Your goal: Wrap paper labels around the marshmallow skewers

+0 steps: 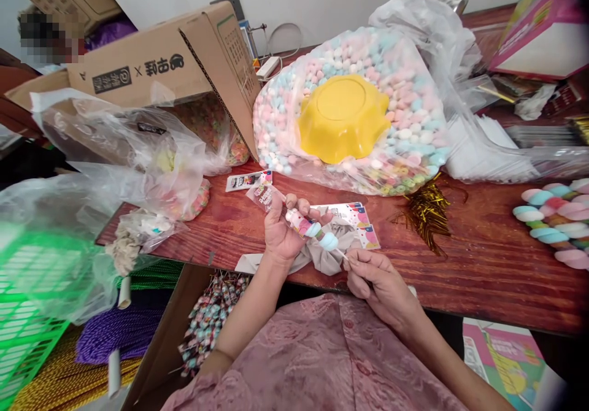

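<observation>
Left hand (pixel 281 230) closed around clear printed wrapper (pixel 267 197), candy skewer (pixel 313 230) half inside it, over near edge of red wooden table (pixel 483 251). Right hand (pixel 375 282) pinches skewer's thin stick end, just right of left hand. Skewer bridges both hands, tilted down to right. Printed cards (pixel 356 218) lie behind hands. Yellow bowl (pixel 343 116) sits upturned on big bag of pastel marshmallows (pixel 414 122) beyond.

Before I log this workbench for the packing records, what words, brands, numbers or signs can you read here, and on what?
"中" and "×", in upside-down black print beside a logo, on the cardboard box; its other characters and dark square label are too blurred.
The small label card on the table: print too small.
The clear sleeve in the left hand: unreadable.
The printed cards: only patterns show.
</observation>
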The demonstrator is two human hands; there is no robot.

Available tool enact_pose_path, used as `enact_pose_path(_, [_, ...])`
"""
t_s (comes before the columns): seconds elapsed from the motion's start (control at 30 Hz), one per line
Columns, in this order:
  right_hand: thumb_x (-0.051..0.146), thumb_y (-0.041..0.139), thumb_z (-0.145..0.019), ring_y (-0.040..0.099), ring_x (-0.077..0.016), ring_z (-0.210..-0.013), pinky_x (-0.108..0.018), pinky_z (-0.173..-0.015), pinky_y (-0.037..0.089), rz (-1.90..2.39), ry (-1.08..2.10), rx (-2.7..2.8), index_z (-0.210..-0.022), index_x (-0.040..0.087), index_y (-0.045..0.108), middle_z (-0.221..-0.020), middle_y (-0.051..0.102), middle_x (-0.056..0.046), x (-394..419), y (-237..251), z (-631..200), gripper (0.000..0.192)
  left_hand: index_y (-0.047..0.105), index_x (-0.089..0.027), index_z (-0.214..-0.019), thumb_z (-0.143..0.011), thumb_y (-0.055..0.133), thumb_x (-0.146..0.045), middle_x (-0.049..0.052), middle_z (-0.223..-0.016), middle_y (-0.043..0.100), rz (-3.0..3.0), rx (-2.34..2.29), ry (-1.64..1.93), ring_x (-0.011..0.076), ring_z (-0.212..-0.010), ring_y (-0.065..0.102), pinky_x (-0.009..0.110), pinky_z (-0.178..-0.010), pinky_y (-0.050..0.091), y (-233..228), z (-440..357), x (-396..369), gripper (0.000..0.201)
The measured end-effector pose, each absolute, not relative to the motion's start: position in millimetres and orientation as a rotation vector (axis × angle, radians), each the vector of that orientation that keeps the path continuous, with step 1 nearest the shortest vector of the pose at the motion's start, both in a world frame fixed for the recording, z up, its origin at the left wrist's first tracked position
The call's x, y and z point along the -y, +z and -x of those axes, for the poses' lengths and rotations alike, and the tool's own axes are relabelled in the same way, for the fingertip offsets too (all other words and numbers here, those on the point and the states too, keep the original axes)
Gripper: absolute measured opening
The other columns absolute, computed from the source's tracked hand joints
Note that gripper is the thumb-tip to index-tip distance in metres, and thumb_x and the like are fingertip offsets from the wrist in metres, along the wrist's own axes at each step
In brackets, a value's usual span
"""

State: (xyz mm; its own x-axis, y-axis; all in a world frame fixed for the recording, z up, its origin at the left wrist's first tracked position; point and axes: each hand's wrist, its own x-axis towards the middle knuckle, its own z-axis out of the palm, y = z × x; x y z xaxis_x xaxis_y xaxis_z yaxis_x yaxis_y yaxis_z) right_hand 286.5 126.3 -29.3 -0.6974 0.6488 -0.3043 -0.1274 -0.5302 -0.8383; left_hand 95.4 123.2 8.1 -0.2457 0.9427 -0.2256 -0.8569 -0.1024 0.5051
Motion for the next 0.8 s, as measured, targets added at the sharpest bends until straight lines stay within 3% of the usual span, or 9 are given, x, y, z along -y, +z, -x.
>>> enact_pose_path(0.1, [0.048, 0.054, -0.088, 0.028, -0.0074, -0.04, -0.023, -0.046, 0.022, 0.909, 2.017, 1.41, -0.068, 0.019, 0.051, -0.042, 0.04, 0.006, -121.4, -29.7, -287.7, 0.035, 0.044, -0.019, -0.064, -0.094, 0.045, -0.059, -0.002, -0.061, 0.051, -0.213, -0.632, 1.667, 0.017, -0.061, 0.062, 0.056, -0.097, 0.049, 6.7, -96.7, -123.0, 0.05])
enact_pose_path(0.2, [0.038, 0.046, -0.096, 0.039, -0.0094, -0.045, -0.024, -0.05, 0.03, 0.923, 1.586, 1.826, -0.073, 0.019, 0.054, -0.05, 0.049, 0.003, -114.7, -33.5, -289.1, 0.031, 0.045, -0.018, -0.064, -0.093, 0.048, -0.057, -0.002, -0.061, 0.053, -0.239, -0.646, 1.631, 0.0172, -0.062, 0.063, 0.056, -0.096, 0.049, 6.2, -101.7, -124.6, 0.049])
enact_pose_path(0.33, [0.021, 0.048, -0.094, 0.052, -0.0121, -0.054, -0.027, -0.057, 0.034, 0.787, 0.782, 2.191, -0.088, 0.016, 0.065, -0.062, 0.061, -0.002, -110.7, -43.5, -289.4, 0.019, 0.047, -0.018, -0.064, -0.093, 0.052, -0.054, -0.002, -0.065, 0.056, -0.212, -0.647, 1.666, 0.0168, -0.065, 0.064, 0.054, -0.094, 0.052, 7.9, -110.3, -127.7, 0.047])
enact_pose_path(0.43, [0.016, 0.047, -0.093, 0.054, -0.0128, -0.056, -0.028, -0.059, 0.034, 0.738, 0.536, 2.296, -0.086, 0.016, 0.068, -0.061, 0.062, -0.004, -111.5, -47.8, -289.2, 0.022, 0.044, -0.017, -0.063, -0.092, 0.053, -0.054, -0.002, -0.065, 0.057, -0.216, -0.659, 1.673, 0.0162, -0.067, 0.065, 0.051, -0.093, 0.053, 8.3, -115.4, -128.5, 0.048])
enact_pose_path(0.53, [0.02, 0.046, -0.094, 0.05, -0.0118, -0.054, -0.027, -0.057, 0.033, 0.774, 0.728, 2.279, -0.08, 0.017, 0.066, -0.06, 0.059, -0.002, -114.7, -43.8, -289.1, 0.025, 0.041, -0.017, -0.062, -0.09, 0.056, -0.056, -0.002, -0.062, 0.055, -0.271, -0.674, 1.638, 0.0158, -0.065, 0.065, 0.05, -0.092, 0.054, 6.2, -117.9, -126.9, 0.05])
enact_pose_path(0.7, [0.037, 0.048, -0.095, 0.036, -0.0089, -0.047, -0.023, -0.048, 0.03, 0.879, 1.547, 1.856, -0.073, 0.019, 0.058, -0.051, 0.043, 0.005, -126.8, -25.4, -286.9, 0.03, 0.044, -0.019, -0.069, -0.085, 0.06, -0.061, -0.004, -0.058, 0.053, -0.396, -0.679, 1.551, 0.0157, -0.058, 0.063, 0.051, -0.092, 0.053, 1.0, -119.9, -123.2, 0.048])
enact_pose_path(0.8, [0.043, 0.054, -0.09, 0.033, -0.0079, -0.044, -0.023, -0.045, 0.025, 0.892, 1.831, 1.662, -0.068, 0.019, 0.055, -0.047, 0.042, 0.005, -135.0, -17.3, -283.2, 0.033, 0.043, -0.019, -0.068, -0.083, 0.059, -0.065, -0.005, -0.056, 0.052, -0.389, -0.708, 1.528, 0.017, -0.059, 0.064, 0.051, -0.092, 0.053, 0.2, -121.1, -122.5, 0.05])
